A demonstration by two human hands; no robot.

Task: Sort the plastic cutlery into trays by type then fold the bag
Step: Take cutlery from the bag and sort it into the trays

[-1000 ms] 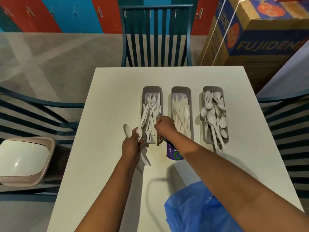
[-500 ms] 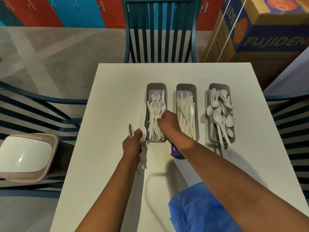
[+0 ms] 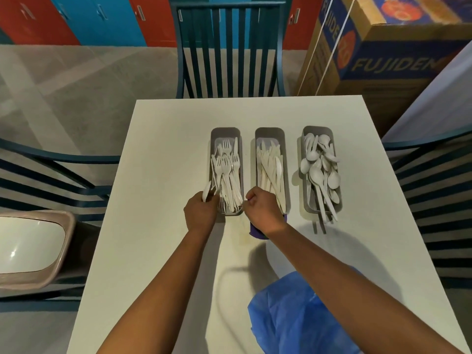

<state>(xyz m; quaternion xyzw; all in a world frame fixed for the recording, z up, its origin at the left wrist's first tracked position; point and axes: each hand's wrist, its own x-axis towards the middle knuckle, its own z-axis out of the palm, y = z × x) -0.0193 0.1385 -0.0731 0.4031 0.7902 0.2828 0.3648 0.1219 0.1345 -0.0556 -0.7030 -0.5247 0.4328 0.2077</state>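
Three grey trays stand side by side on the white table [image 3: 158, 149]. The left tray [image 3: 224, 131] holds white forks, the middle tray [image 3: 269, 132] knives, the right tray [image 3: 316, 130] spoons. My left hand [image 3: 200, 213] grips a small bundle of white cutlery, a spoon [image 3: 206, 191] showing above the fingers, just left of the fork tray. My right hand [image 3: 263, 209] is curled between the fork and knife trays; whether it pinches anything is unclear. A purple wrapper [image 3: 255, 232] lies under my right wrist. The blue bag [image 3: 301, 320] is crumpled at the table's near edge.
A dark blue slatted chair [image 3: 229, 47] stands at the far side, with others at left [image 3: 51, 175] and right [image 3: 434, 187]. A beige bin [image 3: 33, 249] sits left of the table. A large cardboard box [image 3: 383, 54] stands at back right.
My right hand has drawn back from over the fork tray toward its near end. My left hand with the bundle has shifted closer to the fork tray.
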